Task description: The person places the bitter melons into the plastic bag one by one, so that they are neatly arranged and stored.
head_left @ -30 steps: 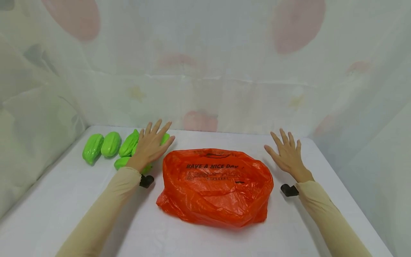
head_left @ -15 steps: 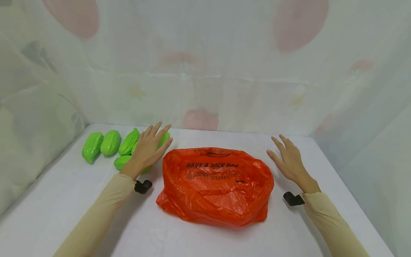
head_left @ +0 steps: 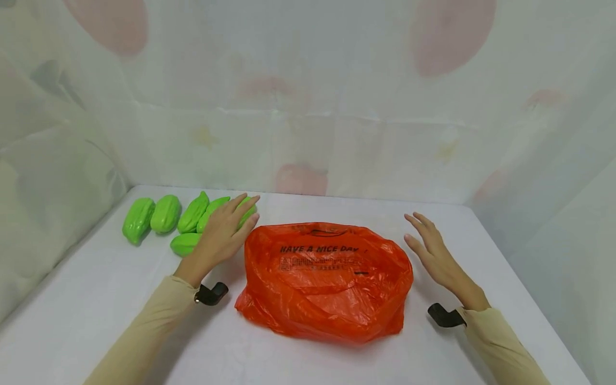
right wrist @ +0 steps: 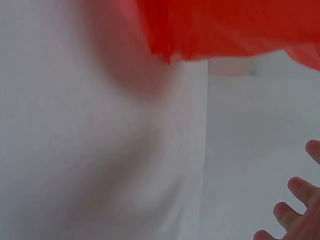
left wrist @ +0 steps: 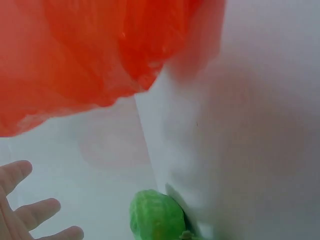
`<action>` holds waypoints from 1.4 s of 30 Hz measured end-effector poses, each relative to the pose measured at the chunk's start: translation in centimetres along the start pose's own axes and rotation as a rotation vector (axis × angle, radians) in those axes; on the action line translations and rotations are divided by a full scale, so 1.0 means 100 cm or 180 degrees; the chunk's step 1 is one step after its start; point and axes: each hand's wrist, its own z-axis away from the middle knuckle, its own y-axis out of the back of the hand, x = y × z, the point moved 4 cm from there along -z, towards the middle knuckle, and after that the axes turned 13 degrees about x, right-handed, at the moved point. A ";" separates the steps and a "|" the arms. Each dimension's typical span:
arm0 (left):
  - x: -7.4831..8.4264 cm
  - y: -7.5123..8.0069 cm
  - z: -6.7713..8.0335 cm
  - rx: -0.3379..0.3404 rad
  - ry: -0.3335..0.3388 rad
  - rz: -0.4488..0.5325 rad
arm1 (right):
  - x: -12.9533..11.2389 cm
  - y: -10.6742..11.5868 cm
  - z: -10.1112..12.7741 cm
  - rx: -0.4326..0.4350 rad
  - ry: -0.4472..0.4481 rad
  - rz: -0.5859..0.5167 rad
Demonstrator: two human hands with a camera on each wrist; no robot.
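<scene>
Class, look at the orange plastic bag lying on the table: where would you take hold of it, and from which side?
Probably the far top edge of the orange plastic bag, pinched from above. It lies crumpled, its printed side up, and the rim seems to run along the far edge, so both hands could likely part it there.

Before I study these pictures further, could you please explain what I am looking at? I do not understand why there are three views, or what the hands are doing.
No machine here: a person works with two bare hands. The large picture comes from a camera worn on the head, looking forward and down. The two blurry close pictures come from small cameras strapped at each wrist.

On the white table lies a crumpled orange plastic bag printed with "HAVE A NICE DAY". To its left lies a group of green toy fruits.

The left hand is over the green fruits, fingers straight; whether it touches them I cannot tell. The right hand is open beside the bag's right edge, apart from it. Neither hand holds anything.
</scene>
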 end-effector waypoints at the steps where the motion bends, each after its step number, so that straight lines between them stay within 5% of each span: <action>1: 0.001 0.000 0.001 0.0003 0.0006 0.0020 | -0.002 0.000 0.002 -0.0010 0.0002 -0.0048; 17: 0.013 0.001 0.022 -0.0081 -0.0011 0.0119 | -0.023 -0.004 0.024 -0.0558 -0.0194 -0.0590; 30: 0.013 0.001 0.030 -0.0699 0.0358 0.0112 | -0.023 -0.011 0.033 -0.1196 -0.0323 -0.0497; 36: 0.013 0.001 0.031 -0.0941 0.0445 0.0203 | -0.019 -0.015 0.034 -0.1231 -0.0207 -0.0598; 42: 0.014 -0.001 0.029 -0.0686 0.0333 0.0647 | -0.018 -0.016 0.032 -0.0945 -0.0154 -0.0570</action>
